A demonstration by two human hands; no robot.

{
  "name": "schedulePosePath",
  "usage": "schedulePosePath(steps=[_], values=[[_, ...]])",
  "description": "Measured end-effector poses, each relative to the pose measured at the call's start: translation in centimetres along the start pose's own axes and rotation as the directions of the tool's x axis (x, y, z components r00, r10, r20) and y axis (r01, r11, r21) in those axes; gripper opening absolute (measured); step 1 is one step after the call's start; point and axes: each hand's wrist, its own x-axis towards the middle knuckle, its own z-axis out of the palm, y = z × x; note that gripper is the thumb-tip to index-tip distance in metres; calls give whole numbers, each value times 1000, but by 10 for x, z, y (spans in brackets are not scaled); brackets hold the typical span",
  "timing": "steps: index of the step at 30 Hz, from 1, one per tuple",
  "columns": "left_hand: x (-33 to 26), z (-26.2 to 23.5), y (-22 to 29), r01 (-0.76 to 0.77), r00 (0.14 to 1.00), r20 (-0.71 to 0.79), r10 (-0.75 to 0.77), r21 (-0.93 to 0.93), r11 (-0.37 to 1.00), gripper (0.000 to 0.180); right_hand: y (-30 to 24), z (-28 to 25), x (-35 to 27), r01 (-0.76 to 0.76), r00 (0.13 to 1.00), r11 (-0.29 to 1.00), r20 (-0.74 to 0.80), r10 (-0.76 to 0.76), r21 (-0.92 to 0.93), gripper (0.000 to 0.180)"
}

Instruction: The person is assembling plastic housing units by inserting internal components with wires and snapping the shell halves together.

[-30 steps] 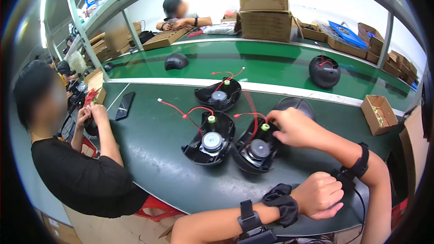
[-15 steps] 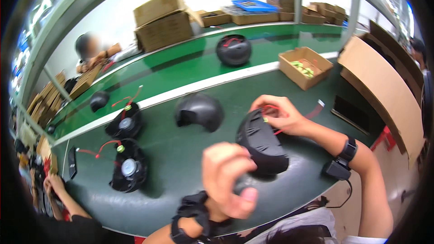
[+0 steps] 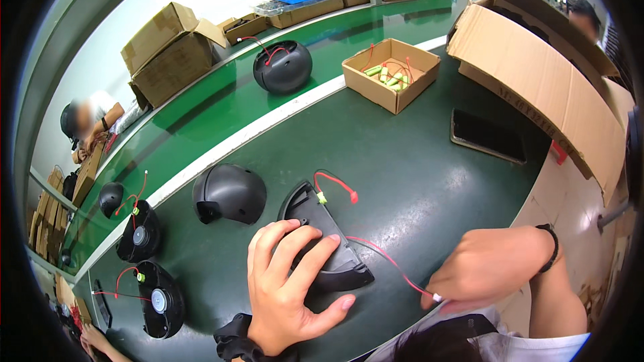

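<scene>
My left hand lies with spread fingers over a black plastic half shell, its fingertips on the flat inner side and its thumb held apart. At the shell's upper end sits a green cell with a short red lead. From the shell's right side runs a longer red-and-black lead, ending in a white plug against my right hand. That hand is closed at the near table edge, around the plug end of the lead; its fingertips are partly hidden. Beyond my left hand rests a rounded black shell.
Two speaker shells with leads stand at left. An open carton of green cells is at the back, a dark phone to its right, beside a large cardboard box. A black sphere sits on the green belt. Another person works far left.
My right hand has left the shell's upper end and come down to the near right, the plug end of the lead now beside it. My left hand has settled onto the shell. The view has shifted.
</scene>
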Motion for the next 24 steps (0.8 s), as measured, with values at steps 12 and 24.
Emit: schedulePosePath(steps=[12,24], values=[[-6,4,-3,16,999,-29,-16,5,1000,50,49,28,70,-139,655,902,-721,-226,-409,19],[-1,1,-1,14,1000,-5,-14,-33,999,44,22,-7,60,-99,748,631,-476,-463,-770,13]])
